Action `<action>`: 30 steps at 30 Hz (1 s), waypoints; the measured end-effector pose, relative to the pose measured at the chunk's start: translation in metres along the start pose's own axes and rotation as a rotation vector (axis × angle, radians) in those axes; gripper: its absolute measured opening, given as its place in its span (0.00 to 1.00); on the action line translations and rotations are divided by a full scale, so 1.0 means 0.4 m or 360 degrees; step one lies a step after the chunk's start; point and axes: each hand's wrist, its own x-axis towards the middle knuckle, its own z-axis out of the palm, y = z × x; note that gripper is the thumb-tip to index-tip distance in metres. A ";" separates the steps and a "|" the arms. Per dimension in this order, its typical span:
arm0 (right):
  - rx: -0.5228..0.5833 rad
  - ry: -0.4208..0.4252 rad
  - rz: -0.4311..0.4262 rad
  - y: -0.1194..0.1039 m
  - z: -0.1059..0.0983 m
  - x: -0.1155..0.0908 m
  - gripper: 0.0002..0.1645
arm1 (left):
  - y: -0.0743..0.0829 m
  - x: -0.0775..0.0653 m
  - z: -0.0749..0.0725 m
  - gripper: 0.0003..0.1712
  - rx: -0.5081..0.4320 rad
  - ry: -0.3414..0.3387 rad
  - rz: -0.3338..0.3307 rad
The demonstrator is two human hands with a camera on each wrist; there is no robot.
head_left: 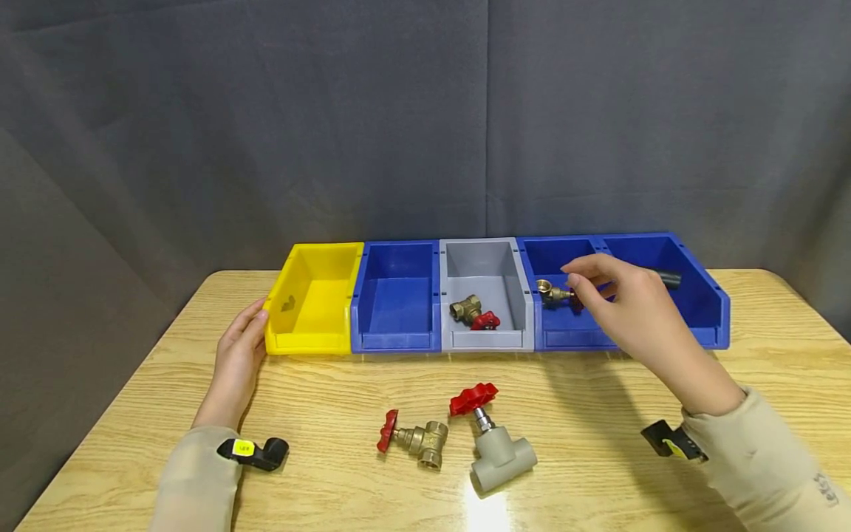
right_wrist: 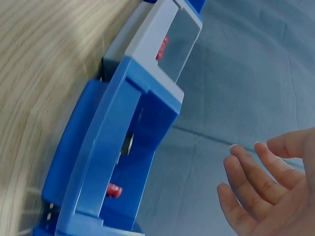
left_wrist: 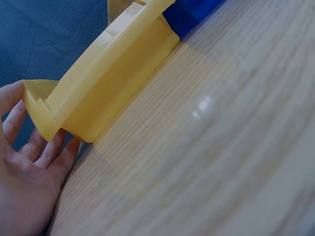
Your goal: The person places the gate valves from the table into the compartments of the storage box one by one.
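Note:
My left hand (head_left: 238, 355) rests against the left side of the yellow bin (head_left: 275, 342), its fingers fairly straight. In the left wrist view, the thumb (left_wrist: 11, 97) touches the bin's corner. Above the blue bins on the right is my right hand (head_left: 628, 299), with loosely bent fingers and nothing held. Below it, a brass valve with a red handwheel (head_left: 553, 292) lies in a blue bin (head_left: 565, 340), partly covered by the hand. In the right wrist view, a bit of its red handwheel (right_wrist: 114, 190) shows inside that bin.
The grey bin (head_left: 487, 340) holds another brass valve (head_left: 467, 308). A dark tube (head_left: 669, 278) shows in the far-right blue bin (head_left: 711, 336). On the wooden table (head_left: 319, 473) lie a brass valve (head_left: 425, 442) and a grey plastic valve (head_left: 501, 458), both with red handwheels.

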 end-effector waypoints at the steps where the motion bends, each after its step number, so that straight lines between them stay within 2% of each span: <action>1: 0.0001 0.0010 0.0013 0.005 -0.004 -0.001 0.12 | 0.000 0.000 0.000 0.36 -0.0001 -0.0002 0.0002; 13: 0.0031 0.0126 0.0131 0.048 -0.033 -0.012 0.13 | 0.003 0.000 -0.003 0.35 -0.0005 0.0002 -0.0003; 17: 0.0062 0.0183 0.0176 0.074 -0.054 -0.014 0.14 | 0.002 0.004 0.001 0.33 -0.0021 0.0022 -0.0030; 21: 0.0074 0.0232 0.0247 0.105 -0.082 -0.015 0.15 | 0.002 0.002 0.002 0.34 0.0025 0.0033 -0.0042; 26: 0.0015 0.0261 0.0338 0.144 -0.117 -0.024 0.17 | 0.002 0.001 0.005 0.34 0.0068 0.0031 -0.0015; 30: -0.0003 0.0286 0.0354 0.169 -0.127 -0.021 0.18 | 0.003 -0.001 0.001 0.34 0.0056 0.0039 -0.0009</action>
